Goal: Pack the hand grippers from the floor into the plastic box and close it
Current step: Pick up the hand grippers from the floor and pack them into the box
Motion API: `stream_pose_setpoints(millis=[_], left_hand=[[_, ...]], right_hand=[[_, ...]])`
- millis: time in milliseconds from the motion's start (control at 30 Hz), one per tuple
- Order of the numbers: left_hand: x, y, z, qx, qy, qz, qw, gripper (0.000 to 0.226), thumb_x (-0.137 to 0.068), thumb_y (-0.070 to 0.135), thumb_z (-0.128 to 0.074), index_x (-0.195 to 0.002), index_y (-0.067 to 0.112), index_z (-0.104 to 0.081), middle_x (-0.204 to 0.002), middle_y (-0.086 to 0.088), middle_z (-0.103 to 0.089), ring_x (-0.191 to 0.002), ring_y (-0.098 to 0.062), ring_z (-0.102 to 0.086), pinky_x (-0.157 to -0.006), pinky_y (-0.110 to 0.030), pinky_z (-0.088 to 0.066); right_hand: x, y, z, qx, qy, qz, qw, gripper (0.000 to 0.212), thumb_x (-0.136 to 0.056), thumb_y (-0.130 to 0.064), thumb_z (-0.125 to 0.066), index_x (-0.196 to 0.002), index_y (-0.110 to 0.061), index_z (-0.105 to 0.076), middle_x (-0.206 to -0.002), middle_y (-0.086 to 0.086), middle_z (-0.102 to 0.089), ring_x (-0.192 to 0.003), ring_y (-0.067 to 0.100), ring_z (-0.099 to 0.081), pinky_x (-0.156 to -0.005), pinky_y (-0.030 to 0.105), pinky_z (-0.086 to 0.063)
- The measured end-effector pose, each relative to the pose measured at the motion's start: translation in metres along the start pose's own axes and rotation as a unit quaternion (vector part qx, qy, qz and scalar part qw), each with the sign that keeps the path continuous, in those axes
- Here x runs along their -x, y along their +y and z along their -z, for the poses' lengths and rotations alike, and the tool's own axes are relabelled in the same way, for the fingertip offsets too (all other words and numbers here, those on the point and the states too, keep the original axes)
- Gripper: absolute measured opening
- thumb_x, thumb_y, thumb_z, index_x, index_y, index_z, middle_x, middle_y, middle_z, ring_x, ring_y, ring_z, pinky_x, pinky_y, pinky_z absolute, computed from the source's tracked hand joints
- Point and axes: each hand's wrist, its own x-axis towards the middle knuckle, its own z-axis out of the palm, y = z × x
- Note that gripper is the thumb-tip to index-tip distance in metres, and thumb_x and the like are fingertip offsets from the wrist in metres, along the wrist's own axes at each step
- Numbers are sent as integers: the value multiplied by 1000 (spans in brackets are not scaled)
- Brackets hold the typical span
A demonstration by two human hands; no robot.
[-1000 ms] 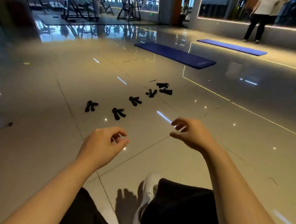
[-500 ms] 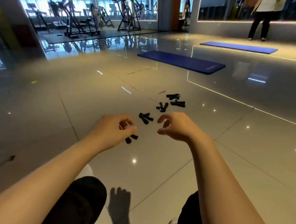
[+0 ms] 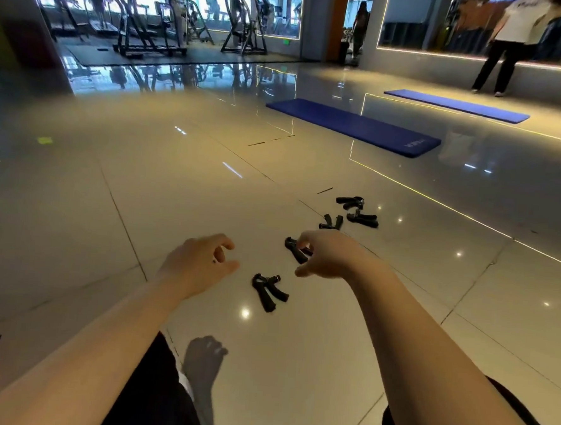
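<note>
Both arms reached forward over the glossy tiled floor (image 3: 296, 361). The left hand (image 3: 197, 266) hung in the air with its fingers loosely curled and its thumb out, holding nothing. The right hand (image 3: 329, 254) was just to its right, fingers bent downward over a gripper; whether those fingers had closed on it or only touched it could not be told, since the hand covered part of it.

Five black grippers lay on the floor in a loose row running away toward the right. The nearest gripper (image 3: 268, 291) lay between the two hands and a little closer to the person, untouched, its two handles pointing back toward the person. The second gripper (image 3: 295, 250) was directly under the right hand's fingertips, its coil end showing to the left of the fingers. The third gripper (image 3: 331, 222) lay just beyond the right hand. The fourth gripper (image 3: 362, 218) and fifth gripper (image 3: 350, 202) lay close together past it, farthest from both hands.

Further off, a blue mat (image 3: 353, 126) lay on the floor, with a second mat (image 3: 456, 105) near the far wall, where a person (image 3: 509, 45) stood. Gym machines (image 3: 146, 23) stood at the far left. The plastic box was not in view.
</note>
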Motion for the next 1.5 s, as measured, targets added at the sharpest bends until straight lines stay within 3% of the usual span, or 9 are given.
stream_pose_setpoints(millis=[133, 367, 567, 700, 900, 1100, 1367, 1433, 1500], left_hand=[[-55, -14, 6, -98, -61, -17, 993, 44, -85, 46, -60, -124, 29, -51, -102, 11, -56, -90, -11, -56, -81, -32, -49], [-171, -71, 3, -120, -84, 25, 989, 45, -84, 46, -62, -124, 29, -50, -107, 7, -57, -93, -14, -55, -81, -32, -46], [-215, -160, -72, -68, -132, 140, 979, 54, -87, 43, -61, -134, 25, -42, -125, -1, -52, -101, -16, -49, -78, -27, -37], [-240, -214, -118, -74, -174, 165, 968, 61, -86, 40, -62, -139, 26, -35, -137, -5, -41, -117, -26, -47, -92, -36, -41], [-266, -289, -182, -355, -271, -12, 895, 70, -91, 27, -49, -148, 33, -8, -154, -1, -7, -139, -23, -19, -106, -34, -33], [-292, -323, -214, -455, -306, -91, 831, 72, -94, 18, -39, -148, 32, 6, -158, -1, 8, -145, -25, 7, -114, -38, -11], [-311, -358, -217, -515, -282, -414, 696, 82, -78, 11, -60, -143, 18, -11, -141, -11, -38, -131, -33, -38, -108, -58, -23], [-314, -356, -221, -505, -256, -433, 701, 72, -69, 5, -63, -133, 13, -32, -124, -12, -51, -114, -35, -51, -99, -64, -32], [-313, -349, -225, -452, -200, -413, 764, 57, -67, 4, -65, -120, 11, -47, -111, -11, -57, -100, -35, -58, -92, -65, -37]], right_hand=[[-28, 22, -6, -59, 23, -30, 998, 57, -79, -36, -72, -130, -25, -48, -133, 2, -52, -109, 15, -52, -85, 28, -43], [-157, 43, -23, 115, -67, -71, 989, 73, -79, -47, -69, -139, -22, -37, -138, 5, -45, -123, 25, -46, -98, 39, -42], [-246, 64, -114, 189, -206, -102, 955, 65, -81, -51, -65, -133, -22, -41, -128, 4, -51, -116, 25, -50, -92, 38, -43], [-293, 66, -205, 143, -199, -101, 964, 64, -84, -50, -60, -136, -23, -37, -127, 3, -48, -116, 24, -46, -84, 34, -37], [-312, 78, -304, 110, -141, -148, 973, 91, -77, -67, -54, -145, -25, -12, -139, 5, -32, -125, 26, -34, -95, 40, -36], [-329, 90, -332, 69, -87, -144, 983, 76, -77, -53, -61, -137, -22, -26, -135, 1, -41, -123, 24, -41, -96, 37, -34], [-334, 94, -339, 95, -64, -135, 984, 62, -70, -45, -64, -122, -21, -41, -112, 0, -57, -104, 26, -55, -90, 40, -36], [-334, 93, -335, 99, -70, -134, 984, 62, -72, -46, -62, -124, -22, -38, -114, 0, -55, -105, 25, -55, -91, 39, -35], [-337, 92, -328, 106, -95, -129, 981, 64, -74, -46, -61, -127, -24, -33, -118, -1, -52, -109, 24, -53, -93, 40, -34]])
